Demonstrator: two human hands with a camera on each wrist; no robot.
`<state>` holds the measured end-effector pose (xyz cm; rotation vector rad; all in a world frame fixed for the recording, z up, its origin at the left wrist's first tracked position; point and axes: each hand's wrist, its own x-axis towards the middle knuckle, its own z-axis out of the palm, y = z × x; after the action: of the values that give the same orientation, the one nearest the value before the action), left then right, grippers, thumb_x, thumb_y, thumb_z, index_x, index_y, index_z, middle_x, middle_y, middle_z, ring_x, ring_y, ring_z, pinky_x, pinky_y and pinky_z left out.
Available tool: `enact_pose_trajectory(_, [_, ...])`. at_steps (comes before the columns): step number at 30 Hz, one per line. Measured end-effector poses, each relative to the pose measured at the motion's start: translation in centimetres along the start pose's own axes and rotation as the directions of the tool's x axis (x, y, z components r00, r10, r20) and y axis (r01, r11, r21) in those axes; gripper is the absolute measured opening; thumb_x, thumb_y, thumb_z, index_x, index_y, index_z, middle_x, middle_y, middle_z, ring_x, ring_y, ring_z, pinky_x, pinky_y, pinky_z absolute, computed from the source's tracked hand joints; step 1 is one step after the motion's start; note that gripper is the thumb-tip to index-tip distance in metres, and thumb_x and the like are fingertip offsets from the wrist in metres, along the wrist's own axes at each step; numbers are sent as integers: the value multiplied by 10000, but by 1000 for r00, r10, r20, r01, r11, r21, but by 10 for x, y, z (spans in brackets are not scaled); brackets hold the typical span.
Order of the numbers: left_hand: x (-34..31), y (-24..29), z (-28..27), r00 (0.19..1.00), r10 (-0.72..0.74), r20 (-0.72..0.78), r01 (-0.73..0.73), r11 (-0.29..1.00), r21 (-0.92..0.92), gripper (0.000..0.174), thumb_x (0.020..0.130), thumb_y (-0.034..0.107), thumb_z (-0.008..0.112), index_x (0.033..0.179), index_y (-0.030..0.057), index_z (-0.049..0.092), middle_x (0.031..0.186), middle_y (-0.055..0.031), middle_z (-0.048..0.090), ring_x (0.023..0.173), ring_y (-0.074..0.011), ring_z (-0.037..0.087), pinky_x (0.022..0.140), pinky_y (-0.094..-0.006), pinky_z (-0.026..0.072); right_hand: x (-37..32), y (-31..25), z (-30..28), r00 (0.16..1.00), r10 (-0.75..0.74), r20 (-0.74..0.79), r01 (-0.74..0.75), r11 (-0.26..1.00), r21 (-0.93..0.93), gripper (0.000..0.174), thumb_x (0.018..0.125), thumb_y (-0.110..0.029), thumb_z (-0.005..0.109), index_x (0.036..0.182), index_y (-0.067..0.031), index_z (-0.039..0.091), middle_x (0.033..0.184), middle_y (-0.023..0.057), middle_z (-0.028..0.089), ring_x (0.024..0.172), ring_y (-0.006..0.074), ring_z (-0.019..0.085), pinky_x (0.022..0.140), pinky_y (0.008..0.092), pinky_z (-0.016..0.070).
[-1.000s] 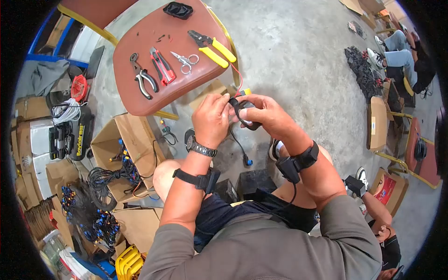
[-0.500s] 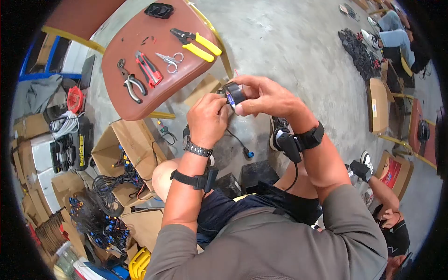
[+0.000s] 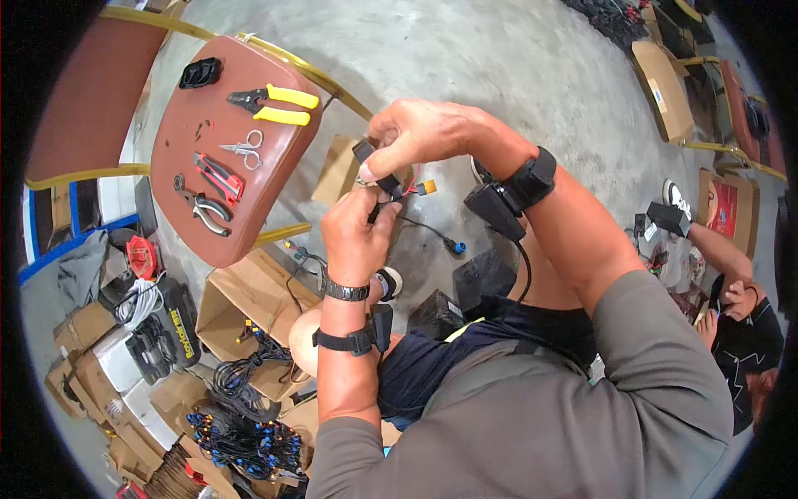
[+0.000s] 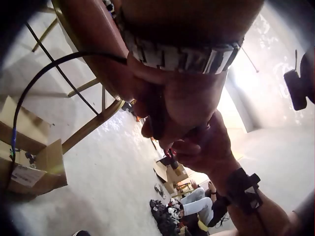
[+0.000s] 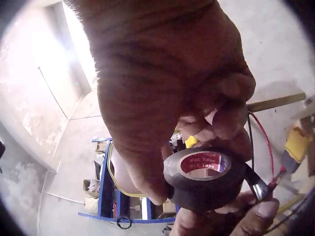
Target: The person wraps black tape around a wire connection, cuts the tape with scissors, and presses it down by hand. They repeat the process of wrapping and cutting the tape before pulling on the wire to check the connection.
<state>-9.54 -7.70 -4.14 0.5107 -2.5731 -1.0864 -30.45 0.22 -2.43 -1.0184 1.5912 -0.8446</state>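
Note:
A roll of black PVC tape (image 5: 197,194) is gripped between the thumb and fingers of my right hand (image 3: 428,137), raised over the left. From the roll a short strip (image 5: 256,184) runs to a cable beside a yellow connector (image 5: 297,145) with red and black wires. My left hand (image 3: 357,233) pinches that cable where the strip meets it; its fingertips (image 5: 266,209) show in the right wrist view. Below the hands, a black lead ends in a blue connector (image 3: 455,247). In the left wrist view, the left hand largely hides the work.
At the left, a brown chair seat (image 3: 174,137) bears yellow-handled wire strippers (image 3: 287,106), scissors (image 3: 247,151), a red utility knife (image 3: 220,176) and pliers (image 3: 204,213). A cardboard box (image 3: 258,283) and bundled cables (image 3: 249,441) lie beside my leg. Another person (image 3: 748,333) sits at far right.
My right hand has carried the tape roll up and over the left hand, turning it about the cable. The left hand still holds the cable. The head view has swung round.

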Motion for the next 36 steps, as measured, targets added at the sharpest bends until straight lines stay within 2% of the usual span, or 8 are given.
enact_pose_trajectory(5, [1,-3,0,992,128,16,-128,991,-28,147,764,2,776,880,15,688,770,-122,668,645,-245,626,606,-335,490,4,-1,-3,998,62,0,-62,998,-30,627,755,-532,721,987,51,719,808,111,711,776,207,652,735,343,502])
enact_pose_trajectory(11, [1,5,-2,990,139,18,-139,990,-12,184,744,17,782,915,23,713,758,-111,658,634,-249,614,594,-336,477,7,1,-6,995,100,-14,-100,994,-30,602,767,-573,713,875,19,734,728,90,698,713,190,628,644,330,464])
enact_pose_trajectory(20, [-2,9,-5,978,205,-37,-207,977,-51,176,772,12,764,941,1,720,789,-126,659,650,-243,615,605,-330,480,23,24,-2,962,257,95,-266,959,97,582,815,-599,652,749,-26,727,641,80,684,442,113,378,415,306,230])
enact_pose_trajectory(23, [-3,5,-5,989,116,-89,-131,973,-189,161,800,4,749,958,-8,720,803,-110,662,668,-187,600,623,-296,471,18,15,1,949,296,110,-308,943,126,600,832,-615,622,747,-31,729,634,82,682,426,126,388,399,300,234])
enact_pose_trajectory(29, [-6,-13,-9,984,-178,-23,150,885,-442,105,874,19,735,967,-24,715,834,7,635,750,-82,560,662,-234,441,31,28,9,951,278,136,-286,957,41,600,910,-604,532,920,-44,750,750,102,732,504,170,515,469,302,410])
enact_pose_trajectory(33, [-4,-10,-16,892,-453,15,363,694,-622,109,899,37,734,976,-39,720,810,9,651,669,-62,539,608,-220,426,33,30,15,971,236,29,-238,968,84,503,964,-472,517,1018,-12,711,898,106,733,697,162,625,584,312,492])
enact_pose_trajectory(34, [-4,-16,-13,906,-422,-35,316,728,-609,142,927,91,716,1029,-7,723,711,40,594,564,-21,441,503,-195,321,36,36,15,981,191,22,-192,978,81,483,964,-454,522,1061,-18,705,947,111,735,774,168,650,641,319,514])
enact_pose_trajectory(36, [-5,-28,-16,882,-471,-10,342,654,-675,148,930,105,715,1033,-2,717,703,33,589,538,-32,444,480,-193,311,42,46,16,996,70,-64,-69,998,12,450,957,-415,542,1121,-27,699,1025,113,734,900,180,674,745,333,534])
